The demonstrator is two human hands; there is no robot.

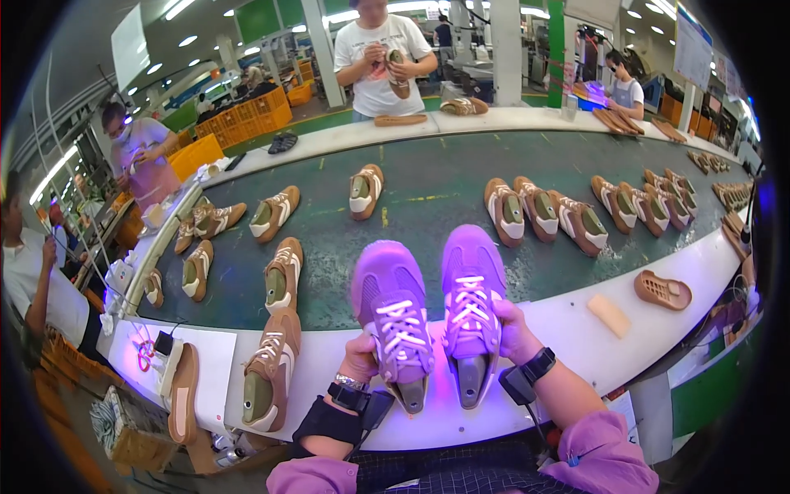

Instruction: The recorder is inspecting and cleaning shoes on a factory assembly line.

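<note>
My left hand (360,357) is closed round the side of a laced sneaker (389,292), and my right hand (516,333) grips a second sneaker (471,276). Both are held side by side, toes pointing away from me, above the white counter edge. Purple light tints them; white laces run criss-cross, and an olive shoe last fills each heel opening. Left of my left hand, a brown sneaker with white stripes (271,362) rests on the counter, its toe against another brown sneaker (284,276) reaching onto the green belt.
Several brown sneakers stand on the green conveyor belt (428,165). A brown sole (663,291) and a beige pad (609,316) lie on the right counter. A long sole (183,395) and red-handled scissors (145,354) lie left. A co-worker (383,58) holds a shoe across the belt.
</note>
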